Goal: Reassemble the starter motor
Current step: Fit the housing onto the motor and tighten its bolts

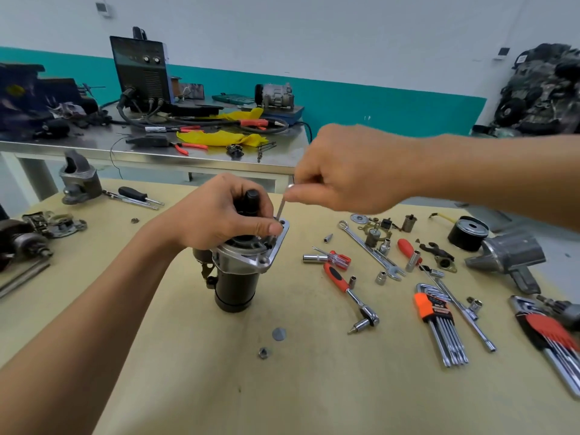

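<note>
We fasten the flange [277,246]: left hand [226,211] grips the starter motor [238,277] (toward the far edge of the table [282,397]), right hand [351,171] pinches a hex key [280,210], which likely needs upright turning next.

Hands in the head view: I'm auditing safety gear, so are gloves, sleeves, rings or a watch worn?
No. The left hand and right hand are bare, with no gloves or rings visible; no sleeve or watch shows up to the frame edges.

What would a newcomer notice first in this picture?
The starter motor stands upright in the middle of the table, the left hand gripping its top. The right hand pinches a thin hex key down at the motor's flange. Loose tools and sockets lie scattered to the right.
</note>
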